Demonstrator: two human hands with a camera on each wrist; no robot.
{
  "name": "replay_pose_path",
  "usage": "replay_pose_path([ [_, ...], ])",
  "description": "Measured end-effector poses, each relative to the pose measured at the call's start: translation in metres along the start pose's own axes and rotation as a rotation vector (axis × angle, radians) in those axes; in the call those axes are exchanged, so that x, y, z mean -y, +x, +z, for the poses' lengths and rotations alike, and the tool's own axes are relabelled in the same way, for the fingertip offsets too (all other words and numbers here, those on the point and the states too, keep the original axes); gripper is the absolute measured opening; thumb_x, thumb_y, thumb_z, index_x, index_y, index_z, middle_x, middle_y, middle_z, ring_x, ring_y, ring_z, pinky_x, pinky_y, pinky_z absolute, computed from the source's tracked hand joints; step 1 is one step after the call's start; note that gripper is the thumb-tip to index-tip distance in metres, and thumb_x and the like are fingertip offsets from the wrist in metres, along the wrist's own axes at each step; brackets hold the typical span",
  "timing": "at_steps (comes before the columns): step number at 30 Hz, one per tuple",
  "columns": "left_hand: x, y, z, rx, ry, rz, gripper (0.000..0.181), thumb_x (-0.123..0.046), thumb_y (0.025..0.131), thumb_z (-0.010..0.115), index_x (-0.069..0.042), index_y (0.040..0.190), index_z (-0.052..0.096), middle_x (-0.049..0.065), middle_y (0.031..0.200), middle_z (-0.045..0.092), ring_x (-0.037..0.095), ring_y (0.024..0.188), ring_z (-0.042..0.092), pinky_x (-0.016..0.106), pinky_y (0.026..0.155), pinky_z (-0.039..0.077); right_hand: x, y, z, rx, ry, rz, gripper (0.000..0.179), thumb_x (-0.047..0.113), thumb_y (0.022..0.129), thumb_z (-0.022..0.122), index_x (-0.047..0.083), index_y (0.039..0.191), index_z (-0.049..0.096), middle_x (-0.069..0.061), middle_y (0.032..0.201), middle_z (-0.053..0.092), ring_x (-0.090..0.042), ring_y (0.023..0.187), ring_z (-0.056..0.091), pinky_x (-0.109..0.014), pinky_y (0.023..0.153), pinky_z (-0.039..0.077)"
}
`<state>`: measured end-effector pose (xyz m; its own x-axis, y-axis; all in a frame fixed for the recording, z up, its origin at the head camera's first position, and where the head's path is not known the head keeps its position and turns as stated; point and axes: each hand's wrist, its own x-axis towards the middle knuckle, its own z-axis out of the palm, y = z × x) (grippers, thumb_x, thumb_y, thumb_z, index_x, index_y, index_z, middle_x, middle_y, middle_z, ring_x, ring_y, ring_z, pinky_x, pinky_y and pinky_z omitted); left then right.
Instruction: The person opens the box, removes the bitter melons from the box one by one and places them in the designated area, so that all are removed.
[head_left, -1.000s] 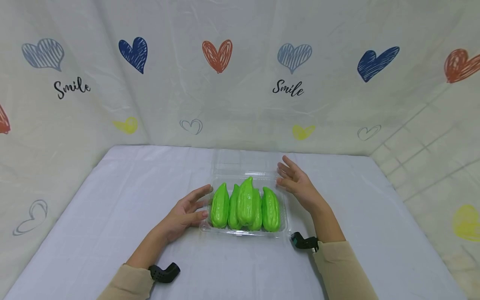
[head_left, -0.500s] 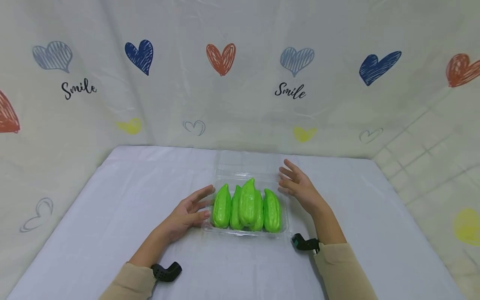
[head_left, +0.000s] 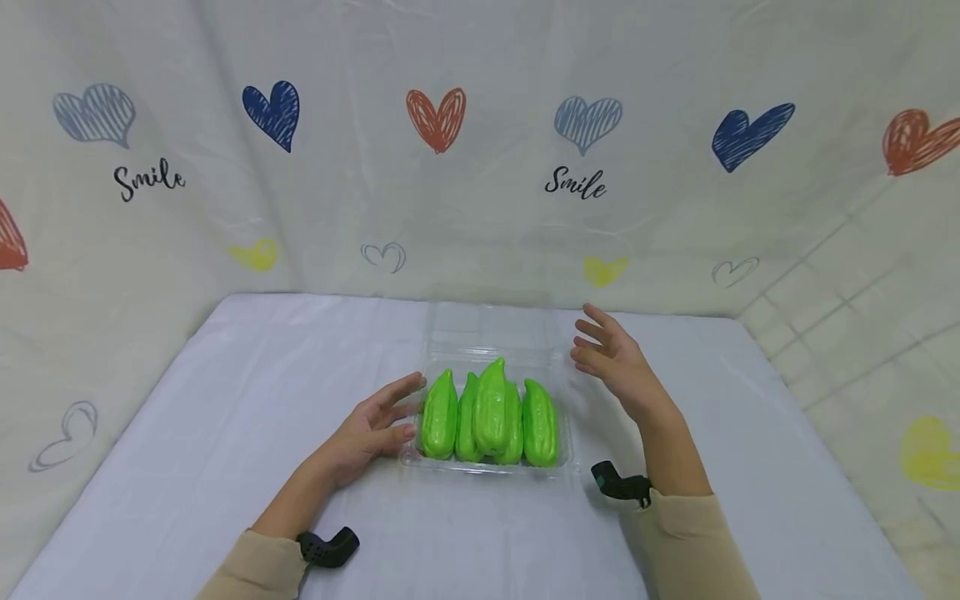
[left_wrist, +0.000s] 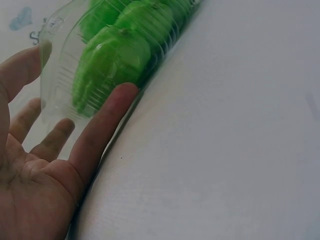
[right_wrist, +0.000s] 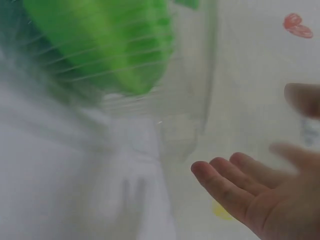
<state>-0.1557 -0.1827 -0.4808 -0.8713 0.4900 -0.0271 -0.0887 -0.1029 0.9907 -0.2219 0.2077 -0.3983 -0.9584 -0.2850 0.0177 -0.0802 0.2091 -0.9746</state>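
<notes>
A clear plastic clamshell box (head_left: 486,469) stands on the white cloth, its transparent lid (head_left: 491,329) folded back behind it. Inside lie several bright green, ridged, tapered vegetables that look like bitter melons (head_left: 491,412), one on top of the others. My left hand (head_left: 375,429) rests against the box's left side with fingers spread; its thumb (left_wrist: 107,117) lies along the wall in the left wrist view. To the right of the box, my right hand (head_left: 618,362) is raised with relaxed fingers, holding nothing. In the right wrist view, a gap separates its fingertips (right_wrist: 201,169) from the box wall.
The white-covered table (head_left: 480,542) ends at a pale curtain (head_left: 495,208) printed with hearts and "Smile". Black wrist cameras (head_left: 330,547) sit on both forearms, below beige sleeves (head_left: 693,537).
My right hand has moved to the right and slightly up, away from the box's right side. My left hand stays at the left wall, and the box and vegetables have not moved.
</notes>
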Motion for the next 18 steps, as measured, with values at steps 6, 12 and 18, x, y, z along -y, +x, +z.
replay_pose_path([
  [6, 0.0, 0.0, -0.001, -0.001, 0.0, 0.003, 0.074, -0.006, 0.096, 0.063, -0.021, 0.158, 0.026, 0.005, 0.165, 0.019, 0.038, 0.149, 0.024, 0.042, 0.094, 0.054, 0.021, -0.008, 0.01, 0.03, -0.019, -0.032, 0.072, 0.019, 0.099, 0.062, 0.025, 0.159, 0.022, -0.011, 0.16, 0.032, -0.036, 0.143, 0.038, -0.028, 0.097, 0.051],
  [12, 0.002, 0.001, -0.001, -0.002, 0.0, 0.008, 0.073, -0.006, 0.096, 0.063, -0.022, 0.158, 0.027, 0.005, 0.165, 0.02, 0.038, 0.149, 0.025, 0.042, 0.094, 0.054, 0.036, -0.014, 0.026, 0.123, -0.03, -0.045, 0.069, 0.017, 0.1, 0.061, 0.028, 0.158, 0.025, -0.01, 0.157, 0.035, -0.037, 0.138, 0.044, -0.044, 0.096, 0.053],
  [18, 0.001, 0.001, -0.001, -0.009, 0.007, -0.001, 0.073, -0.007, 0.095, 0.064, -0.024, 0.158, 0.029, 0.003, 0.165, 0.021, 0.036, 0.149, 0.025, 0.042, 0.094, 0.054, 0.041, -0.018, 0.041, 0.188, -0.118, -0.034, 0.07, 0.02, 0.097, 0.063, 0.035, 0.156, 0.028, -0.003, 0.157, 0.036, -0.033, 0.14, 0.044, -0.044, 0.097, 0.053],
])
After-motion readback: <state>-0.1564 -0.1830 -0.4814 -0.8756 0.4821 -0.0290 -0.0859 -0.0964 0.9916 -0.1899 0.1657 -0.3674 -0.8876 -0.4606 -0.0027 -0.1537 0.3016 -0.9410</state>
